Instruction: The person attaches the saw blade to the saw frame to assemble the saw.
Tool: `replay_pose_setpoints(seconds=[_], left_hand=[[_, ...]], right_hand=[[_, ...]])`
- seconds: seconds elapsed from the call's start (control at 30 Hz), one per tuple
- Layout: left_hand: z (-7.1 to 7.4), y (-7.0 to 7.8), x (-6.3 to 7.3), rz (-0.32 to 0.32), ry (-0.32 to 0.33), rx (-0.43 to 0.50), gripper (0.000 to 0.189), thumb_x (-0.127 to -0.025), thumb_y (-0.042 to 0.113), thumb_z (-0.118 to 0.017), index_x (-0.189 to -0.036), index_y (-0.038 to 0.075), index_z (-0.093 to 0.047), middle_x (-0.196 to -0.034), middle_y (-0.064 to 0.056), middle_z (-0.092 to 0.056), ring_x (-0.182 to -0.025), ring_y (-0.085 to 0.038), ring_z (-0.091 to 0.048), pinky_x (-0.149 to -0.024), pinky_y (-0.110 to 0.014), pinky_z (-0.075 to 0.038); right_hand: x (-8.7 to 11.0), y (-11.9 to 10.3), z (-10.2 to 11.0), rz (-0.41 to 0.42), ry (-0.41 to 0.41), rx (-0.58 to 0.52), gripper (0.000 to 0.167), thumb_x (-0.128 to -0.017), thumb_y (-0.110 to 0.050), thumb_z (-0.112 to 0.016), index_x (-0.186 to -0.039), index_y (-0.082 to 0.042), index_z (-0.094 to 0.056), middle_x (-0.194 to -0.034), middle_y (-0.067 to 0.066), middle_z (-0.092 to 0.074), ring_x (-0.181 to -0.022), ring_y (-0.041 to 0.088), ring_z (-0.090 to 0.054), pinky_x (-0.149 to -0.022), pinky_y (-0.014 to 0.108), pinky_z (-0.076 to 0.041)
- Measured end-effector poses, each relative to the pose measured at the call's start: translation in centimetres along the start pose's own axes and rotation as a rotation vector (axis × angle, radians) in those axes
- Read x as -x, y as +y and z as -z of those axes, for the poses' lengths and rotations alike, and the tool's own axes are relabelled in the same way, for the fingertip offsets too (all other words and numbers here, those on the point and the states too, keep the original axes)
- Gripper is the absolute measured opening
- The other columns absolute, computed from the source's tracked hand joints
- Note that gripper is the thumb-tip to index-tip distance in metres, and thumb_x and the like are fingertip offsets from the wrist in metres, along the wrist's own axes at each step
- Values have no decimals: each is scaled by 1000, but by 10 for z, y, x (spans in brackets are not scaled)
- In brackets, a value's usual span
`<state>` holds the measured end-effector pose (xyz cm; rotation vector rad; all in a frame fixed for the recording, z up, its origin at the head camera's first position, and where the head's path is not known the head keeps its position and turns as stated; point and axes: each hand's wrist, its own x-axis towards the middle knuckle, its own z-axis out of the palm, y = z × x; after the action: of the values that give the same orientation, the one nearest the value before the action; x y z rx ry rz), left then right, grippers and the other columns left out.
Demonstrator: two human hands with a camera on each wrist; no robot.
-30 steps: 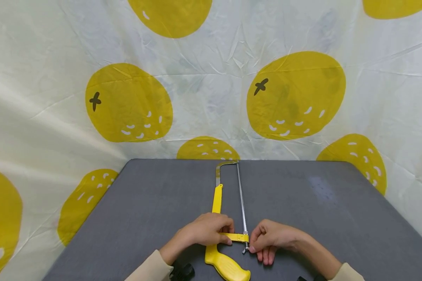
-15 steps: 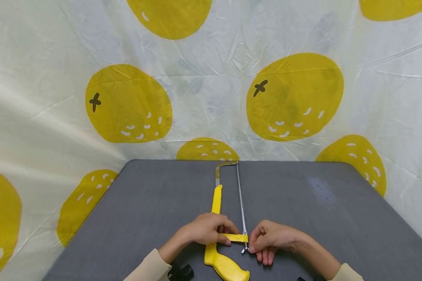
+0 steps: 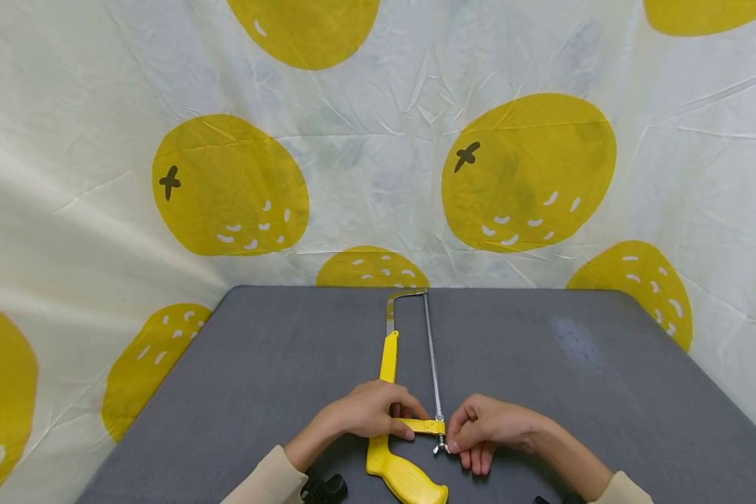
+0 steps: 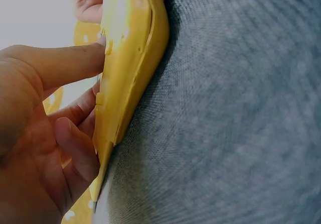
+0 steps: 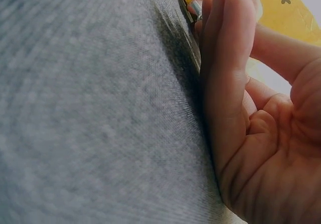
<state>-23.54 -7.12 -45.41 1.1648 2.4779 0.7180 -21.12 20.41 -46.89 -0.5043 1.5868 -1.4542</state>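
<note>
A hacksaw (image 3: 409,477) with a yellow handle and frame lies flat on the grey table, handle toward me. Its thin silver blade (image 3: 432,357) runs along the right side to the far end. My left hand (image 3: 372,409) holds the frame near the short crossbar, thumb on the near side and fingers on the far side. In the left wrist view, the fingers meet the edge of the yellow frame (image 4: 130,48). Below the blade's near end is a silver wing nut (image 3: 439,446). My right hand (image 3: 494,423) pinches it at one wing with thumb and index finger, other fingers low over the table.
The grey table (image 3: 277,350) reaches back to a white cloth (image 3: 365,182) printed with yellow fruit. A pale smudge (image 3: 576,339) marks the tabletop at right. A black device (image 3: 324,488) sits by the left wrist.
The wing nut has turned slightly, with its wings now showing on both sides. My left index finger reaches a little farther right over the crossbar. The hacksaw stays nearly in place.
</note>
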Motion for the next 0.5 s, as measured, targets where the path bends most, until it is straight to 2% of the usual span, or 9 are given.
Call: replay_pose_setpoints(seconds=[0.13,0.37,0.5], left_hand=[[0,0,1,12,0,15,31,-90,32,-81,-120,36,-77,-93,19,-67,-75,6,-56,-66,-16,-47],[0,1,2,24,-1,-4,34,-88,31,-83,-120,37,-76,-93,19,-65,-75,6,-55,-66,-16,-46],[-1,1,2,25,1,-12,33,-89,31,-82,-120,37,-76,-92,18,-65,-75,7,-55,-66,-15,-46]], right_hand=[[-1,1,1,-3,-5,-7,12,-93,-6,-69,-100,4,-72,-70,-1,-73,-55,2,-68,-52,22,-57],[-1,4,3,0,1,7,34,-93,-6,-68,-109,24,-60,-70,-1,-73,-55,2,-68,-52,23,-57],[-1,4,3,-4,1,9,24,-93,-5,-67,-104,16,-67,-70,-1,-72,-56,2,-68,-53,23,-57]])
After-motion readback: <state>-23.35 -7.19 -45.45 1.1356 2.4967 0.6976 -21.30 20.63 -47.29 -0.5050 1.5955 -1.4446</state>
